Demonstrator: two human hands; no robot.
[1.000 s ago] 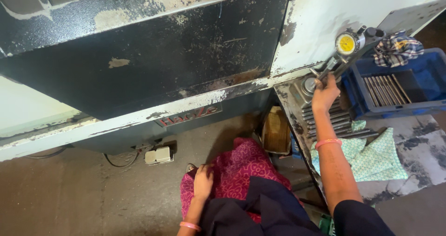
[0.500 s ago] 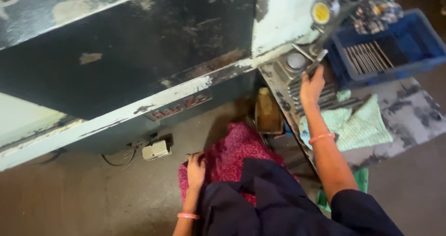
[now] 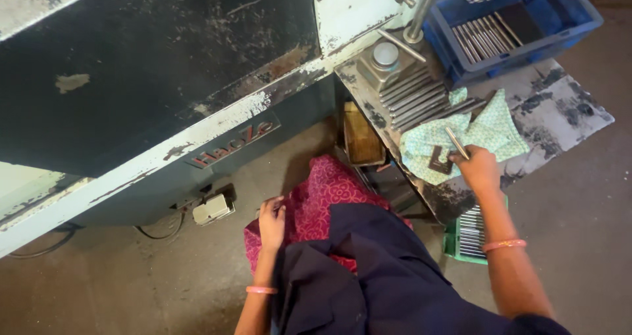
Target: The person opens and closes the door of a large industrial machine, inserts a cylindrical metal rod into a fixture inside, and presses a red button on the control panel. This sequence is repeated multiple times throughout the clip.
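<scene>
Fabric fills the bottom centre of the frame: dark navy cloth (image 3: 368, 282) over a magenta patterned garment (image 3: 316, 196). At lower left of centre the left hand (image 3: 271, 220) rests on the magenta garment, fingers bent loosely onto it and holding nothing; a pink bangle sits at that wrist. To the lower right, the right hand (image 3: 478, 168) reaches onto the worn metal table (image 3: 559, 104) and pinches a thin metal rod (image 3: 456, 142) between its fingertips, the rod slanting up and left over a pale green patterned cloth (image 3: 487, 134) spread on the table. A small dark block (image 3: 440, 160) lies on that cloth, just left of the hand. Below the table edge, a green tray of rods (image 3: 469, 233) sits on the floor beside the forearm.

Farther up the table, a row of loose rods (image 3: 411, 98) lies side by side near a grey fixture with a round cap (image 3: 385, 55). At upper right a blue crate (image 3: 520, 25) holds more rods. A large dark machine panel (image 3: 151, 65) with chipped paint spans the upper left, and a small grey box with a cable (image 3: 212, 208) lies on the floor beneath it.
</scene>
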